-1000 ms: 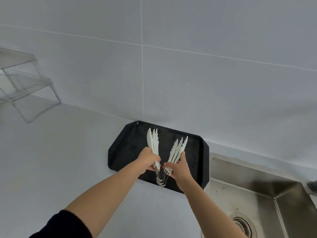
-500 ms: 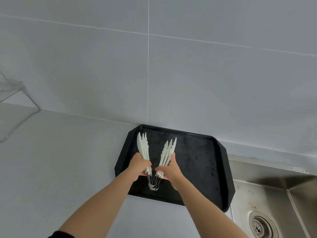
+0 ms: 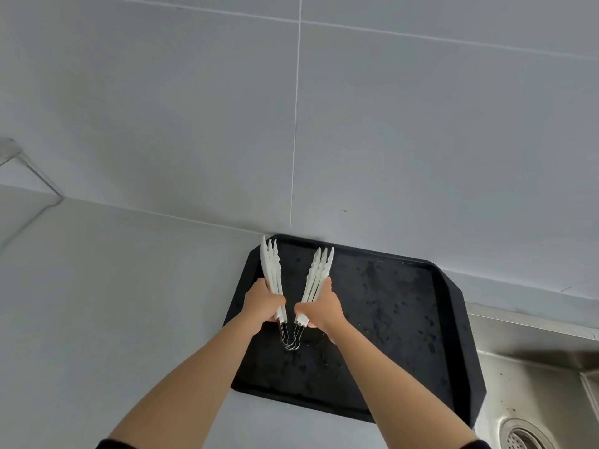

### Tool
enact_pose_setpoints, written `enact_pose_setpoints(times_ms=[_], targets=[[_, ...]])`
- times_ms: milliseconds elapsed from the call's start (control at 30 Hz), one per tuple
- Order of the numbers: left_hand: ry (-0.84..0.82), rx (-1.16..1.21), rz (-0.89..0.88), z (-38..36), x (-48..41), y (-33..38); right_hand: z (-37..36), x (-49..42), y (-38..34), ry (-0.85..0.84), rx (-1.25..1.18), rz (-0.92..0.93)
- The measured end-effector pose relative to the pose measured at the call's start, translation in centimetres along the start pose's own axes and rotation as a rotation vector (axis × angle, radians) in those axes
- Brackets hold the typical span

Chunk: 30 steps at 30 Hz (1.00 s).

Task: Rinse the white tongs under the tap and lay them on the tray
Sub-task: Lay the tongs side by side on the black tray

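Note:
A stack of white tongs with wire spring ends is spread in a V above the left part of the black tray. My left hand grips the left arms of the tongs. Around the right arms curls my right hand. The wire loops sit low over the wet tray floor; I cannot tell whether they touch it. The white tips point toward the wall.
The tray lies on a grey counter against a tiled wall. A steel sink with its drain lies to the right of the tray. A clear rack's leg shows at the far left.
The view has shifted so the tray sits nearer the middle and the sink drops to the corner. Both hands keep holding the spread tongs over the tray's left part.

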<state>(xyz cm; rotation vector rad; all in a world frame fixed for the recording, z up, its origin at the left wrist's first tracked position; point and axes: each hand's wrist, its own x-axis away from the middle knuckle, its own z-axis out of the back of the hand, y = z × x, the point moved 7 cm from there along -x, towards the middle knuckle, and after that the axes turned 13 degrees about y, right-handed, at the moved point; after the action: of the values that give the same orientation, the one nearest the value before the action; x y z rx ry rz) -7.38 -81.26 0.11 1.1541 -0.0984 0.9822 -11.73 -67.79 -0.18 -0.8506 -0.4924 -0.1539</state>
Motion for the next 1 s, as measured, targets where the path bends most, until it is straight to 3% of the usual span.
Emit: enact_pose_setpoints(times_ms=[267,533,767,1000], targets=[[0.046,-0.046,-0.002,0.5,-1.0,0.6,-0.2,-1.1,-0.8,0.019,0.178,0.027],[0.036,0.005,0.014,0.5,-0.9,0.9,0.0,-1.6,-0.9,-0.033,0.163,-0.009],[0.059,0.002,-0.04,0.9,0.0,2.0,0.7,-1.2,-0.6,-0.098,-0.039,-0.025],[-0.005,0.093,-0.091,-0.8,2.8,3.6,4.7,0.5,-0.5,0.118,-0.25,0.1]])
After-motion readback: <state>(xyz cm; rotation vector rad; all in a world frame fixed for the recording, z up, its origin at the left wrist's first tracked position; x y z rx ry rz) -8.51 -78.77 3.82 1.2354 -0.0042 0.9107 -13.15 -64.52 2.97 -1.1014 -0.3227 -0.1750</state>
